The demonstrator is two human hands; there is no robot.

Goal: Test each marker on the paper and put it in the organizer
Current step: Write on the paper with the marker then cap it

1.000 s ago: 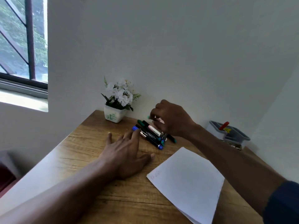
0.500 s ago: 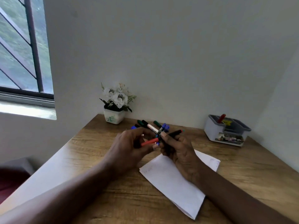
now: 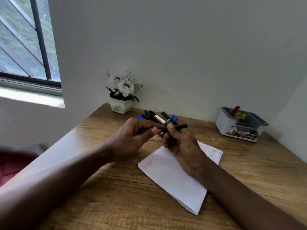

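While both forearms reach in over the near edge of the wooden table (image 3: 116, 205), a folded white paper (image 3: 174, 180) lies flat near the middle of the surface, one corner pointing toward the near edge. It carries faint scribbles at its left corner and at its far right corner. The two hands are raised together above the far part of the paper. The left hand (image 3: 131, 140) has its fingers curled, with thumb and fingertips closed on the red end of a black marker (image 3: 177, 127). The right hand (image 3: 182, 145) is wrapped around the marker's barrel, thumb on top. The marker lies roughly level between the hands, and its green end projects past the right hand toward the right edge. A small blue tip shows just below the marker at the right fingers; what it belongs to cannot be told. Beyond the hands, a pile of markers (image 3: 159, 118) lies at the far edge. A pot of white flowers (image 3: 121, 107) stands in the far left corner. A grey organizer (image 3: 224, 123) stands near the far right corner, with a red marker (image 3: 235, 110) leaning upright in a rear compartment.
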